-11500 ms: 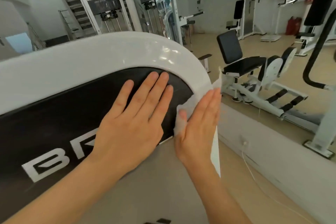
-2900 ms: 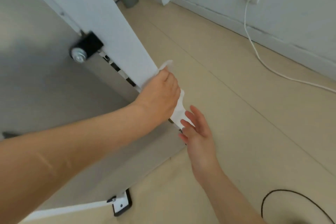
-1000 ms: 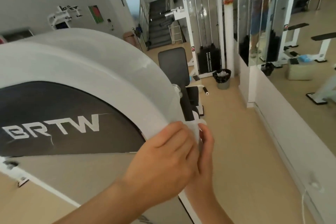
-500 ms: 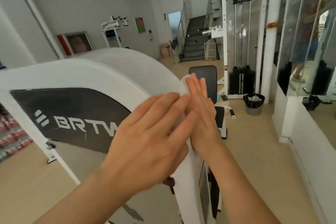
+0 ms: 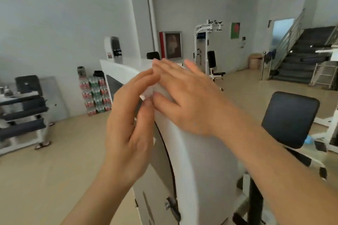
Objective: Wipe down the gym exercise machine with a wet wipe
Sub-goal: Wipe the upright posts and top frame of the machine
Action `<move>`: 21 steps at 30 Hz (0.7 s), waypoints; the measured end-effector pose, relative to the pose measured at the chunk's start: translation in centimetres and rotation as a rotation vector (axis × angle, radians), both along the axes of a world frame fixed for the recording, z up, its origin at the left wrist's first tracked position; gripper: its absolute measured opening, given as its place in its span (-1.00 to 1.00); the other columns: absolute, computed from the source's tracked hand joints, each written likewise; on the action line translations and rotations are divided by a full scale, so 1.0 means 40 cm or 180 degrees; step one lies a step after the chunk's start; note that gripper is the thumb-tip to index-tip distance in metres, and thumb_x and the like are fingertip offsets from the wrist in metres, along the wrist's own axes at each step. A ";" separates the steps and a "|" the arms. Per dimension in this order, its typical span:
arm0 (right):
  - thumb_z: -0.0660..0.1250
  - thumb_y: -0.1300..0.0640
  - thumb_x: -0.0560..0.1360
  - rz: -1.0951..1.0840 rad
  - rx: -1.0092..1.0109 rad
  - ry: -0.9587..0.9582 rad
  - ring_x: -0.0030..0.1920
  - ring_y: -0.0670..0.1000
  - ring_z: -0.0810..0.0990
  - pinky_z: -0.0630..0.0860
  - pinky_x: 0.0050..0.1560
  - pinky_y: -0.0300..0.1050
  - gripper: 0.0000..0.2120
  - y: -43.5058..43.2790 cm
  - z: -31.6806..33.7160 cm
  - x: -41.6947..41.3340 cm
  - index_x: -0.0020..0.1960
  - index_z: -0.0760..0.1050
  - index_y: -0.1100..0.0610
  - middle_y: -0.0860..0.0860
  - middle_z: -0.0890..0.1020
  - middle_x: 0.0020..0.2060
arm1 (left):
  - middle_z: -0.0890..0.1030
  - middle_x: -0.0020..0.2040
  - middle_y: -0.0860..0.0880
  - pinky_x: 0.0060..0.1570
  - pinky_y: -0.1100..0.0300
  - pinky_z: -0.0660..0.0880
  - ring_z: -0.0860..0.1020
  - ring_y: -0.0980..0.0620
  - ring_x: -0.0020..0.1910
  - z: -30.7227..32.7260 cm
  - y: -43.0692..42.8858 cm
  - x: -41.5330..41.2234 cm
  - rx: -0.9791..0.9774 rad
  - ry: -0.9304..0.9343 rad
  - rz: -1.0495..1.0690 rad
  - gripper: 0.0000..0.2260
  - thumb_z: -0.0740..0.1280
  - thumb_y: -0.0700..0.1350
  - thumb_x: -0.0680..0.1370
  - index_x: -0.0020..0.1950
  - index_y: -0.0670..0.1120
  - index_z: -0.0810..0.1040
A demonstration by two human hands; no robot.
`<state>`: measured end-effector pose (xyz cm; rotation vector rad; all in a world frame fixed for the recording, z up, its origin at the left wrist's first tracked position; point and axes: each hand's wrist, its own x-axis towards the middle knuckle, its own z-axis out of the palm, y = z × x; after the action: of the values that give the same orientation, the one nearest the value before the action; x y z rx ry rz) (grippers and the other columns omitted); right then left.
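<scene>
The gym machine's white curved cover (image 5: 201, 170) fills the lower middle, seen edge-on, with a strip of its black side panel (image 5: 113, 83) on the left. My left hand (image 5: 131, 124) lies with straight fingers against the cover's left side. My right hand (image 5: 184, 97) lies flat on the rounded rim, fingers spread. A small corner of the white wet wipe (image 5: 145, 95) peeks out between the two thumbs; the hands hide most of it. The picture is motion-blurred.
A black padded backrest (image 5: 289, 118) stands close on the right. A rack of dark pads (image 5: 23, 113) is at the left and stacked drink packs (image 5: 95, 95) by the wall. Another white machine (image 5: 206, 42) and a staircase (image 5: 307, 56) are far back.
Both hands have slid with the wipe further along the white rim toward its top, and my view has swung left, so the cover is now seen from its edge.
</scene>
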<state>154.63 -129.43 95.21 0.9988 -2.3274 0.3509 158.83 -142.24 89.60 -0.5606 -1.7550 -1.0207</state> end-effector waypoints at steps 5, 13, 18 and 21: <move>-0.03 -0.13 0.62 0.0220 0.0279 -0.0030 0.49 -0.09 0.21 0.05 0.46 -0.11 -0.56 -0.035 0.053 -0.036 0.39 0.34 0.03 -0.06 0.33 0.48 | 0.43 0.37 0.08 0.36 0.26 0.25 0.34 0.06 0.42 -0.001 -0.048 0.020 0.0055 -0.0220 0.0563 -0.64 0.11 -0.12 0.59 0.36 -0.03 0.46; 0.13 0.02 0.48 0.0709 0.1386 0.0728 0.52 0.06 0.20 0.10 0.51 0.04 -0.66 0.052 -0.059 0.070 0.05 0.64 0.05 0.00 0.57 0.21 | 0.50 0.32 0.10 0.30 0.27 0.31 0.43 0.05 0.36 -0.022 -0.073 0.057 -0.0196 0.0011 0.0421 -0.66 0.11 -0.18 0.58 0.29 -0.04 0.52; 0.00 0.06 0.60 0.0221 0.1788 0.0128 0.57 -0.08 -0.13 -0.12 0.55 -0.10 -0.50 -0.082 0.105 -0.017 0.55 0.19 0.00 -0.06 0.06 0.58 | 0.48 0.33 0.22 0.30 0.11 0.38 0.41 0.10 0.38 -0.061 -0.106 -0.012 0.0770 -0.0526 -0.0273 -0.59 0.17 -0.08 0.56 0.40 0.17 0.39; 0.14 0.07 0.62 -0.0196 0.1625 -0.1036 0.56 -0.01 0.05 0.07 0.52 -0.07 -0.39 -0.184 0.176 -0.108 0.60 -0.03 0.00 -0.09 0.02 0.58 | 0.43 0.38 0.23 0.34 -0.04 0.36 0.38 0.07 0.40 -0.057 -0.131 -0.045 0.0942 -0.0624 -0.0475 -0.54 0.16 -0.11 0.55 0.37 0.32 0.38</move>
<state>150.30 -136.77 102.27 1.1661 -2.8163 -0.1300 157.03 -147.46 87.31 -0.4187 -1.7056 -1.4527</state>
